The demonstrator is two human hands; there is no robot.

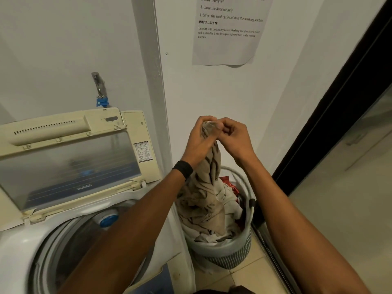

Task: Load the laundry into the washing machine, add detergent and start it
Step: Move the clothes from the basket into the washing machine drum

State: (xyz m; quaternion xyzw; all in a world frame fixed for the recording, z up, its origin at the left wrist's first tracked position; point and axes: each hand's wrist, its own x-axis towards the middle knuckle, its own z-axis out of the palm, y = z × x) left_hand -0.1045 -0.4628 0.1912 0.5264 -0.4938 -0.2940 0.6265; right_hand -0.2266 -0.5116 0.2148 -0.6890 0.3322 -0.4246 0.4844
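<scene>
Both hands raised over the laundry basket [222,247], left hand [200,141] and right hand [235,139] pinching a beige garment [207,187] by its top, washing machine [63,240] lid up beside.

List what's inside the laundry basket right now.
Visible: white garments, a red item and the lower end of a beige striped cloth, which the left hand and right hand hold by its top. Anything beneath that pile is covered.

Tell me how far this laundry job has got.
Done: the washing machine's lid is up and the drum is open. In hand: the left hand and right hand grip the top of a beige striped garment, its lower end draped in the basket. Left: more laundry fills the basket; no detergent is in view; closing the lid and starting remain.
</scene>
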